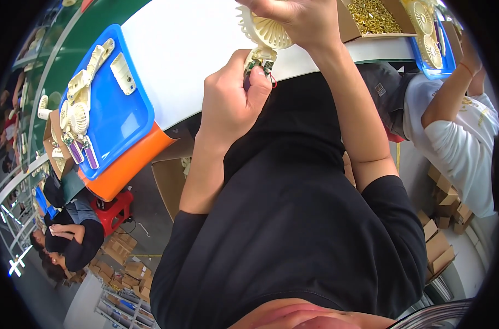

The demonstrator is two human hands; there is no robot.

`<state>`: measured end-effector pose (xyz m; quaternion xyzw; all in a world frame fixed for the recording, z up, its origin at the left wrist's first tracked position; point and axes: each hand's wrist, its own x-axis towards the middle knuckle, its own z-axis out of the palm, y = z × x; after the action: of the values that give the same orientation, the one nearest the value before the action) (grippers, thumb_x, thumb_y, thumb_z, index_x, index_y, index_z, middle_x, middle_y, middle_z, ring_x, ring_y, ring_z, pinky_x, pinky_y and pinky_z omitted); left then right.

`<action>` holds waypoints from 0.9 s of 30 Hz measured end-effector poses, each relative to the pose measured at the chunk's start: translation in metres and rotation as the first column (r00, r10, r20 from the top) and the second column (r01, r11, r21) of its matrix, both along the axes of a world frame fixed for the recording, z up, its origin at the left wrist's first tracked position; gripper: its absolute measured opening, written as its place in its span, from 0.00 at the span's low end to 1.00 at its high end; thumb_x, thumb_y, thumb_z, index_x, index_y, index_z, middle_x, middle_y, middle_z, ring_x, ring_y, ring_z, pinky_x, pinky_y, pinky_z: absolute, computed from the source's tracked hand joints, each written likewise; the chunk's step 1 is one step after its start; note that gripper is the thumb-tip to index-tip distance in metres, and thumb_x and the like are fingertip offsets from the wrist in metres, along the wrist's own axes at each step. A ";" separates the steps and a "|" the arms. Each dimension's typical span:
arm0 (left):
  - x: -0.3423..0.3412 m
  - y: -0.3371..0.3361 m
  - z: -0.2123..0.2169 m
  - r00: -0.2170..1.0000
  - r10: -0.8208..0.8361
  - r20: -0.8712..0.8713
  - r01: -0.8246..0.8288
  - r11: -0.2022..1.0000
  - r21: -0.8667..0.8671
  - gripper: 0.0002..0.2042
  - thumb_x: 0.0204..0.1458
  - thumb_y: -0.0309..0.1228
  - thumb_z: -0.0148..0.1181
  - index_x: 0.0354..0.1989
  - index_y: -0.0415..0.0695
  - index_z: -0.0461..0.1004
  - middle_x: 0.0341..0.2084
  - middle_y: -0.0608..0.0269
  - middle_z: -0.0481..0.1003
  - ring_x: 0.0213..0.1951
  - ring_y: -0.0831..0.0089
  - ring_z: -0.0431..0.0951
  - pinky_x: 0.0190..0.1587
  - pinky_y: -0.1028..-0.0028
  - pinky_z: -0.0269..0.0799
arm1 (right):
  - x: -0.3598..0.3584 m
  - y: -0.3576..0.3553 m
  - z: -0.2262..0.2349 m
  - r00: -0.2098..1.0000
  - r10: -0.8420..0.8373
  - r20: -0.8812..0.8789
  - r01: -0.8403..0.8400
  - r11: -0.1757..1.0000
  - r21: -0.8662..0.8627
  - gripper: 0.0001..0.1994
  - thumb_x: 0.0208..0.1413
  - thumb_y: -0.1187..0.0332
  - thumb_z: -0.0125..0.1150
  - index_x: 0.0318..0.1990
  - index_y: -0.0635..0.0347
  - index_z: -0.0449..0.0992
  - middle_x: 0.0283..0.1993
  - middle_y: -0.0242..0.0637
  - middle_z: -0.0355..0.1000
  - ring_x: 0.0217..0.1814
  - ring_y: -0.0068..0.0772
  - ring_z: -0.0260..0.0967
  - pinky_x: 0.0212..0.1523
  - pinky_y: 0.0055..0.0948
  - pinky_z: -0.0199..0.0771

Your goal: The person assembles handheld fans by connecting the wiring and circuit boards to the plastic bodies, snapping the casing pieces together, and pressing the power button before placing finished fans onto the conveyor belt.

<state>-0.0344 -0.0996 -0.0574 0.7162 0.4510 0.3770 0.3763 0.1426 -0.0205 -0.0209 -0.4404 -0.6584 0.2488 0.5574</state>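
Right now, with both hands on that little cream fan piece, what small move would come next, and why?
Probably a small push of the left hand to seat the green circuit board into the fan's base. That hand pinches the board right under the cream fan head, which the right hand holds over the white table. A red wire hangs loose, so it looks unseated.
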 end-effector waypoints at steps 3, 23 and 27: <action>0.000 0.001 0.001 0.997 -0.002 0.082 0.003 1.000 -0.005 0.09 0.63 0.29 0.55 0.42 0.34 0.74 0.20 0.57 0.78 0.19 0.66 0.78 0.27 0.69 0.75 | -0.001 0.000 -0.003 1.000 0.022 -0.021 -0.022 0.999 -0.025 0.21 0.47 0.57 0.82 0.33 0.68 0.81 0.26 0.38 0.79 0.29 0.23 0.77 0.29 0.24 0.76; -0.007 0.014 -0.004 0.901 -0.092 0.424 0.213 0.945 -0.249 0.15 0.69 0.37 0.47 0.42 0.36 0.75 0.22 0.66 0.75 0.19 0.81 0.72 0.22 0.79 0.69 | 0.004 0.014 0.010 0.984 0.162 0.071 -0.139 0.956 -0.260 0.21 0.61 0.53 0.69 0.36 0.69 0.81 0.24 0.41 0.77 0.26 0.25 0.74 0.28 0.29 0.72; -0.008 0.015 -0.003 0.936 -0.089 0.342 0.201 0.930 -0.309 0.18 0.69 0.39 0.43 0.42 0.34 0.73 0.26 0.59 0.76 0.20 0.78 0.72 0.22 0.78 0.69 | 0.001 0.010 0.011 0.979 0.114 0.169 -0.067 0.964 -0.258 0.22 0.61 0.53 0.69 0.37 0.70 0.80 0.24 0.44 0.76 0.26 0.28 0.75 0.28 0.30 0.73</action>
<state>-0.0427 -0.0849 -0.0603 0.6011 0.3867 0.3763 0.5896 0.1435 -0.0104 -0.0099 -0.4976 -0.6894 0.3140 0.4225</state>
